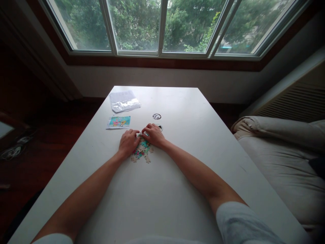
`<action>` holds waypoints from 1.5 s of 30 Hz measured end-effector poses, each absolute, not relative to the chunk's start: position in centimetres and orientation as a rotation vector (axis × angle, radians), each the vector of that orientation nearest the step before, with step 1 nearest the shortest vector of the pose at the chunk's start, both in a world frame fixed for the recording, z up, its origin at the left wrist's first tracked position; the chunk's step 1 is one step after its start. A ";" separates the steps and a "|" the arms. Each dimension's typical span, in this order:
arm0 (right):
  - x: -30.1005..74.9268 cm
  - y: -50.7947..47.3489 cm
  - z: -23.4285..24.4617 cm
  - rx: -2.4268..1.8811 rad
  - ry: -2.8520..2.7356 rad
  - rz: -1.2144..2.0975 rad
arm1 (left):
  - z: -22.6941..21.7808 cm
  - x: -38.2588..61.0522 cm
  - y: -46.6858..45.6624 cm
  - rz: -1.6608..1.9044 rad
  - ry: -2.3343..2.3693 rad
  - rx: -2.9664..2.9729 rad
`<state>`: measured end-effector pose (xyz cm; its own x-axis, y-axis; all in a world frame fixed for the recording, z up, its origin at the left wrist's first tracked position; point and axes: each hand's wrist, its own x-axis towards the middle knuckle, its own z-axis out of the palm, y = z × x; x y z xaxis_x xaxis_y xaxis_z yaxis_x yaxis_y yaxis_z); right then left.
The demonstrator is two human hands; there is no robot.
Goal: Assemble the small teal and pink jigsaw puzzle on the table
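Note:
A small heap of jigsaw puzzle pieces [142, 149] lies loose on the white table [157, 189], some teal and pink, others showing a pale back. At the heap's left side is my left hand [129, 141], its fingers bent inward with the tips on pieces at the far edge. My right hand [153, 135] curls over the heap's upper right, fingertips close to those of the left and pressed on pieces. Exactly which pieces lie under the fingers is hidden. Beyond my left hand rests a colourful picture card [119, 122].
A clear plastic bag [125, 101] lies at the table's far left. Two round inserts, one a far disc [156, 116] and one a nearer disc [160, 127], are in the tabletop. A beige sofa [276, 169] stands to the right, and a window [162, 27] is ahead.

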<state>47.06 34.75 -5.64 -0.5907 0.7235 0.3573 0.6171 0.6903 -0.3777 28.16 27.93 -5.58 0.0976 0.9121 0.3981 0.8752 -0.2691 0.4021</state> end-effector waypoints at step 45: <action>47.6 33.0 -5.2 -0.946 -2.175 0.544 | -4.0 28.0 27.1 0.990 1.590 2.268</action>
<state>47.65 32.96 -5.22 -0.4934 0.7569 0.4285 0.4658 0.6460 -0.6047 28.01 27.09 -3.99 0.1973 0.8922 0.4062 0.7581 -0.4015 0.5138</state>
